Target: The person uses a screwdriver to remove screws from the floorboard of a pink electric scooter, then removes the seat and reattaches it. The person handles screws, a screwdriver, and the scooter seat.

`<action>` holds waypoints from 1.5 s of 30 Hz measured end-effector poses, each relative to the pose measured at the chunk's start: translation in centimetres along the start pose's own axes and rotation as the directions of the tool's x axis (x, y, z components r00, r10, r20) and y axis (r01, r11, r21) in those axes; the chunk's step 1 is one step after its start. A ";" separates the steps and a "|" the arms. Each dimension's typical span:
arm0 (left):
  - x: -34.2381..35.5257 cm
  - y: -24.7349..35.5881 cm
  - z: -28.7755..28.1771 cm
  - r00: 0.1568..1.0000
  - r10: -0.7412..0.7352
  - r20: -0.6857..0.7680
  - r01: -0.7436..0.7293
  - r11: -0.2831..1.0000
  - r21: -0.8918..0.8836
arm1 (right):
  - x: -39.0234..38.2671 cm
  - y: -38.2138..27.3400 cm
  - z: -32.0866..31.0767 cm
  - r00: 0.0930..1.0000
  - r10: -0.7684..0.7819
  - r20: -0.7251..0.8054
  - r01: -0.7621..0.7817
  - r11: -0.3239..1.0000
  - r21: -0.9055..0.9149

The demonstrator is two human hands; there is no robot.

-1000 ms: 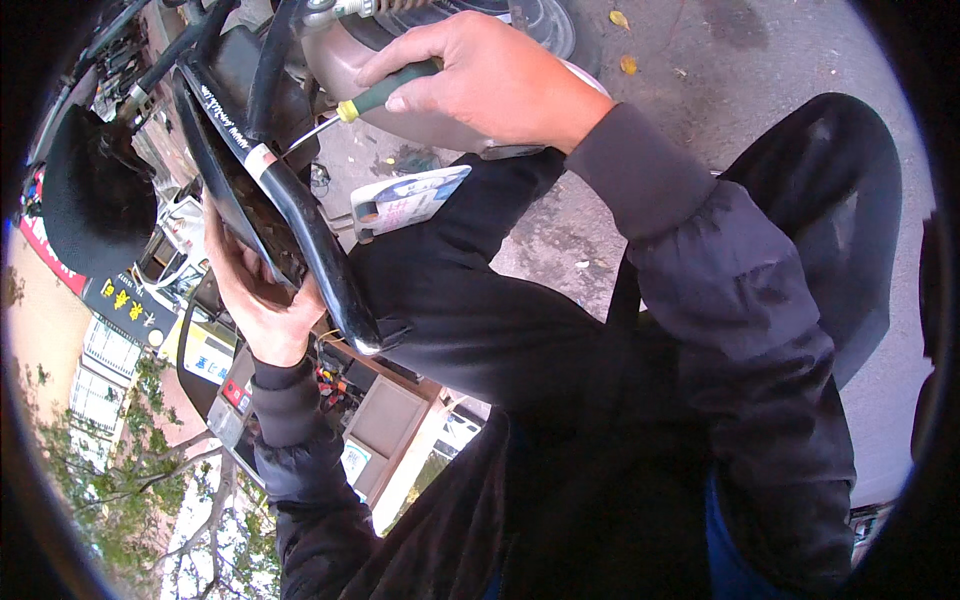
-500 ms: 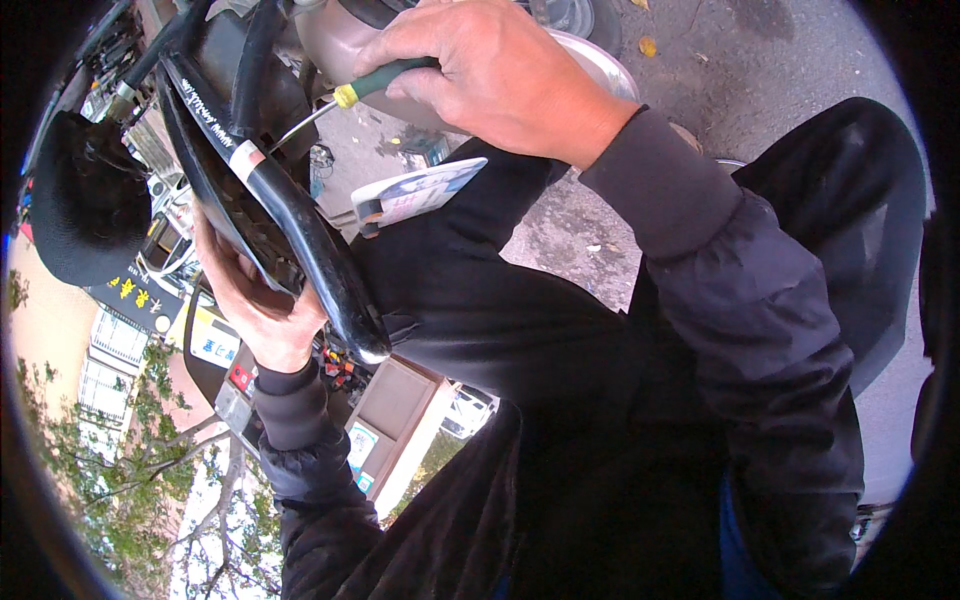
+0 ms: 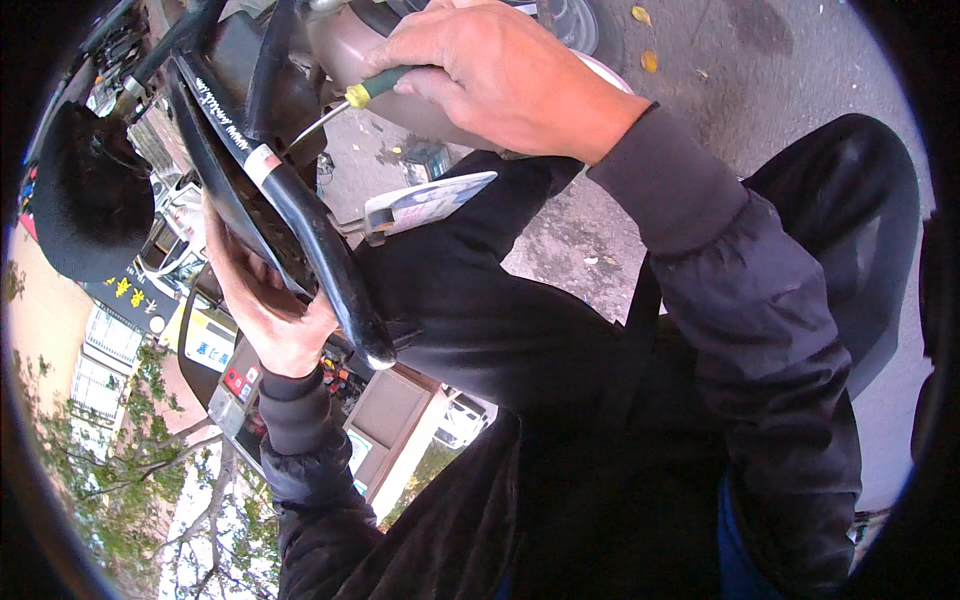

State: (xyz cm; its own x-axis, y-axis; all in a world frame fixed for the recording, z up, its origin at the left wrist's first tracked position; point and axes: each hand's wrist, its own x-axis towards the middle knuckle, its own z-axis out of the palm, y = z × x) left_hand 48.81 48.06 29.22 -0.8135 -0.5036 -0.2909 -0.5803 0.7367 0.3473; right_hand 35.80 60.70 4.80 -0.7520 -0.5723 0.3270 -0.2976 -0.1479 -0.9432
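My right hand [image 3: 510,80] is closed around a screwdriver [image 3: 378,86] with a green and yellow handle. Its thin metal shaft slants down to the left, its tip close beside a black tube [image 3: 325,245] with a pale band; whether it touches a screw there is hidden. A thin black curved panel [image 3: 232,222] runs along the tube's left side. My left hand [image 3: 275,315] grips this panel near its lower end, fingers behind it and thumb near the tube. The tube ends in a rounded, shiny tip above my thigh.
A flat printed plate [image 3: 435,203] juts out beside my leg. Beyond my right hand is a pinkish-grey rounded body [image 3: 350,55]. A black mesh-covered saddle-shaped thing [image 3: 95,195] stands at the left, and a small box [image 3: 425,158] lies on the ground.
The tube, panel and left hand sit slightly farther right and lower in view. The right hand with the screwdriver has shifted slightly to the right; both grips are unchanged.
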 end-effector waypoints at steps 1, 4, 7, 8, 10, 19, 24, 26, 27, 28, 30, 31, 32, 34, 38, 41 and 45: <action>0.2 -0.1 -0.1 0.999 0.037 -0.002 -0.037 0.998 0.042 | 0.1 0.0 -0.1 1.000 -0.012 0.018 0.012 1.000 -0.007; 0.2 -0.2 -0.2 1.000 0.020 0.011 -0.020 1.000 0.011 | 0.1 -0.4 -0.3 1.000 -0.031 0.007 0.031 0.999 -0.013; 0.3 -0.3 -0.3 0.999 0.044 0.028 -0.044 0.999 0.010 | 0.0 -0.9 -0.3 0.999 -0.012 -0.042 0.011 1.000 -0.025; 0.3 -0.4 -0.3 0.998 0.055 0.025 -0.055 0.998 0.007 | -0.1 -1.0 -0.2 0.998 -0.009 -0.063 0.008 1.000 -0.016; 0.3 -0.3 -0.3 0.998 0.059 0.018 -0.060 0.998 0.034 | -0.2 -1.2 0.0 0.994 0.003 -0.105 -0.003 1.000 0.006; 0.3 -0.2 -0.2 0.997 0.073 0.023 -0.074 0.996 0.049 | -0.5 -1.2 0.0 0.995 0.018 -0.095 -0.018 1.000 0.000; 0.4 0.0 -0.4 0.996 0.076 0.040 -0.078 0.995 0.062 | -0.5 -1.1 -0.3 0.998 -0.017 -0.062 0.017 1.000 0.005; 0.4 0.1 -0.4 0.997 0.070 0.045 -0.073 0.995 0.062 | -0.5 -1.1 -0.4 0.998 -0.009 -0.064 0.010 1.000 0.020; 0.3 0.1 -0.3 0.999 0.035 0.039 -0.036 0.999 0.028 | -0.5 -1.2 -0.4 0.998 0.001 -0.064 0.001 0.999 0.034; 0.3 0.2 -0.3 0.999 -0.010 0.032 0.011 0.999 -0.038 | -0.5 -1.2 -0.4 0.998 0.010 -0.065 -0.007 0.999 0.049; 0.3 0.2 -0.1 0.999 -0.017 0.036 0.021 0.992 -0.123 | -0.5 -1.3 -0.3 0.997 0.016 -0.076 -0.012 0.998 0.056; 0.3 0.1 -0.2 0.999 -0.015 0.037 0.019 0.992 -0.122 | -0.5 -1.4 -0.3 0.998 0.026 -0.053 -0.023 0.998 0.060; 0.3 0.1 -0.1 0.999 -0.011 0.036 0.015 0.992 -0.123 | -0.5 -1.4 -0.3 0.999 0.041 -0.028 -0.039 0.997 0.061; 0.3 0.0 -0.1 0.999 -0.023 0.034 0.027 0.991 -0.131 | -0.5 -1.4 -0.3 0.999 0.040 -0.024 -0.039 0.998 0.057; 0.5 -0.2 -0.2 0.999 -0.016 0.031 0.020 0.991 -0.133 | -0.3 -1.5 -0.4 0.998 0.058 0.002 -0.058 0.996 0.060; 0.5 -0.3 -0.2 0.999 -0.020 0.033 0.025 0.990 -0.139 | -0.4 -1.5 -0.4 0.998 0.057 0.002 -0.057 0.998 0.037; 0.4 -0.2 -0.2 0.999 -0.016 0.028 0.019 0.992 -0.125 | -0.4 -1.5 -0.3 0.998 0.060 0.019 -0.061 0.998 0.031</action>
State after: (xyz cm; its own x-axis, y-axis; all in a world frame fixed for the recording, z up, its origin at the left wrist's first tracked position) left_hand 48.59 47.58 29.22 -0.8028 -0.5022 -0.3214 -0.5961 0.6647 0.4504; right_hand 36.38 61.45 6.11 -0.7571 -0.5955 0.2685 -0.2329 -0.1380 -0.9627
